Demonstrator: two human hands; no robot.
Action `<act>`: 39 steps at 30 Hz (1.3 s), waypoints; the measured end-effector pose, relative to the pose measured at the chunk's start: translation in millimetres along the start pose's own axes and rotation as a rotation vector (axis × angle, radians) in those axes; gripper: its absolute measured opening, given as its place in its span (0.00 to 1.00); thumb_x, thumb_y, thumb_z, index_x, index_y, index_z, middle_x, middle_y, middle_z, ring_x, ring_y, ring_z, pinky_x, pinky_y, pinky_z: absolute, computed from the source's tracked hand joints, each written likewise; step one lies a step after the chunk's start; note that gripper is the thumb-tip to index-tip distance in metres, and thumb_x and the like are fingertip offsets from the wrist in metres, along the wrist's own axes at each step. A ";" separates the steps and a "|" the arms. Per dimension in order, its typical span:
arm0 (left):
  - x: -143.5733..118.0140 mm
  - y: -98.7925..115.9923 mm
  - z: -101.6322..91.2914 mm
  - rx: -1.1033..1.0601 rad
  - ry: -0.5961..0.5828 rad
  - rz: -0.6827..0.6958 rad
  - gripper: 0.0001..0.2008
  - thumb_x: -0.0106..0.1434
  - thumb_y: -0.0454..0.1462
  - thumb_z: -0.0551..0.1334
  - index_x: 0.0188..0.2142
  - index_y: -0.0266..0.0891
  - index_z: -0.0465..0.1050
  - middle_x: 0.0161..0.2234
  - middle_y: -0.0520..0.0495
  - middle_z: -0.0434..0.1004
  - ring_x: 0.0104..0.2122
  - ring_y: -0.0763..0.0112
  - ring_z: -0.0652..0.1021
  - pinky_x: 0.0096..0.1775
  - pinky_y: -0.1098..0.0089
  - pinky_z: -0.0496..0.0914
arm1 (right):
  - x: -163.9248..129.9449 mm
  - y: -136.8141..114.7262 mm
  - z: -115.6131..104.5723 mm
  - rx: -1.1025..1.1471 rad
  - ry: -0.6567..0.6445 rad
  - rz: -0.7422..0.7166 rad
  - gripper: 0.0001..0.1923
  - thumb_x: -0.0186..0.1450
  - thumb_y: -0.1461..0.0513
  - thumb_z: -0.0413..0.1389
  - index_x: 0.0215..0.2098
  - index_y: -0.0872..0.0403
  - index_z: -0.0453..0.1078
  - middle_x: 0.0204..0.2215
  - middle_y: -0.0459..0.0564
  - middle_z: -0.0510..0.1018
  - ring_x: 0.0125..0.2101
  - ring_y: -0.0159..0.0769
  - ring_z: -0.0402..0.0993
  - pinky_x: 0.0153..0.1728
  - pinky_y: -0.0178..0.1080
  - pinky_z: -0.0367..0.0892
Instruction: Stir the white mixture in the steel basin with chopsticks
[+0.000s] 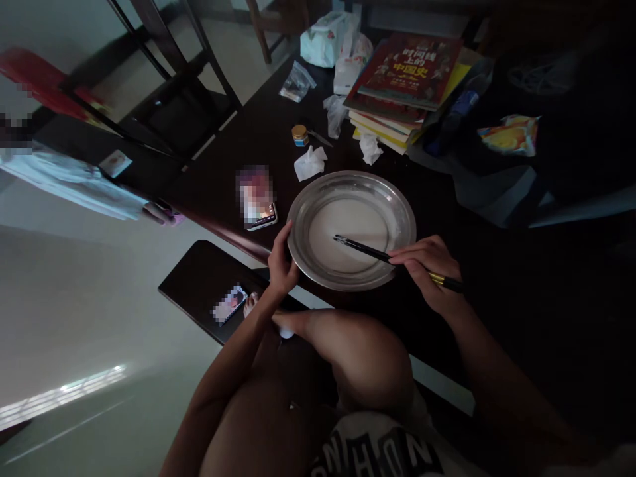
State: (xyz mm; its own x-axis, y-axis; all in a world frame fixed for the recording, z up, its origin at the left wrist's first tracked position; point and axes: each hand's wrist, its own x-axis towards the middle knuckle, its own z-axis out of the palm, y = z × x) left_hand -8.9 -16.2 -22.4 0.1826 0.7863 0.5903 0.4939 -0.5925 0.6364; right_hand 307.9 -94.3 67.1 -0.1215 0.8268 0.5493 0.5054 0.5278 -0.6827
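A round metal basin (403,205) rests near the edge of the dark table, with a pale whitish layer (342,215) in it, which I cannot tell is liquid or paste. My left hand (282,264) grips the basin's near left rim, thumb up along its side. My right hand (431,268) is closed around a pair of black chopsticks (366,250) with gold bands near their back ends. Their tips are over the middle of the basin, close together and smeared with something pale. Whether the tips touch the contents is unclear.
Beyond the basin lie crumpled tissues (311,163), a small gold-lidded jar (300,135), stacked books (405,73) and plastic bags (328,38). A phone (259,209) lies left of the basin, another (230,305) on the bench. Another person's sleeve (74,179) shows at far left.
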 end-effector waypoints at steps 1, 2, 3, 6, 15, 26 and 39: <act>0.1 0.0 -0.2 0.009 -0.008 -0.003 0.33 0.71 0.54 0.58 0.69 0.44 0.57 0.63 0.35 0.72 0.62 0.53 0.75 0.61 0.52 0.72 | -0.3 0.2 -0.4 0.005 0.018 0.004 0.14 0.73 0.64 0.52 0.42 0.44 0.80 0.38 0.44 0.88 0.36 0.38 0.81 0.40 0.48 0.69; 0.1 0.1 -0.5 0.018 -0.014 -0.006 0.34 0.71 0.54 0.58 0.70 0.44 0.57 0.63 0.35 0.71 0.62 0.52 0.75 0.61 0.52 0.72 | -0.6 0.5 -0.7 0.016 0.033 0.009 0.14 0.73 0.64 0.52 0.43 0.43 0.80 0.37 0.44 0.87 0.35 0.39 0.81 0.40 0.48 0.69; 0.2 0.3 -0.7 0.026 -0.017 -0.009 0.34 0.71 0.54 0.58 0.70 0.43 0.57 0.63 0.35 0.72 0.62 0.52 0.75 0.61 0.52 0.72 | -0.9 0.6 -0.8 0.026 0.040 0.016 0.15 0.73 0.63 0.51 0.43 0.43 0.80 0.36 0.44 0.87 0.35 0.39 0.81 0.39 0.48 0.69; 0.2 0.5 -0.9 0.028 -0.011 -0.021 0.34 0.71 0.54 0.58 0.69 0.43 0.58 0.63 0.35 0.72 0.61 0.52 0.75 0.61 0.52 0.72 | -0.9 1.0 -0.6 0.030 0.005 0.021 0.14 0.73 0.63 0.52 0.43 0.43 0.80 0.36 0.44 0.87 0.36 0.39 0.81 0.39 0.48 0.69; 0.4 1.5 0.9 -0.007 0.008 -0.002 0.30 0.72 0.51 0.56 0.69 0.43 0.59 0.63 0.36 0.72 0.62 0.54 0.75 0.61 0.52 0.72 | -1.1 7.7 -0.9 0.018 0.104 0.105 0.17 0.75 0.58 0.50 0.39 0.42 0.81 0.32 0.45 0.86 0.34 0.41 0.78 0.37 0.48 0.70; 0.8 3.5 0.3 -0.023 -0.006 -0.004 0.30 0.73 0.52 0.55 0.69 0.43 0.58 0.64 0.35 0.71 0.61 0.54 0.75 0.60 0.53 0.73 | 33.1 -9.1 -14.4 -0.048 -0.014 0.049 0.16 0.75 0.59 0.51 0.38 0.43 0.82 0.31 0.45 0.85 0.34 0.38 0.75 0.38 0.46 0.69; 9.8 44.3 -21.6 -0.018 0.231 -0.061 0.20 0.76 0.44 0.51 0.63 0.44 0.65 0.65 0.36 0.67 0.58 0.58 0.77 0.52 0.56 0.78 | 60.3 4.4 -19.0 0.038 -0.080 0.150 0.20 0.73 0.48 0.52 0.33 0.44 0.81 0.31 0.46 0.85 0.35 0.39 0.77 0.42 0.46 0.73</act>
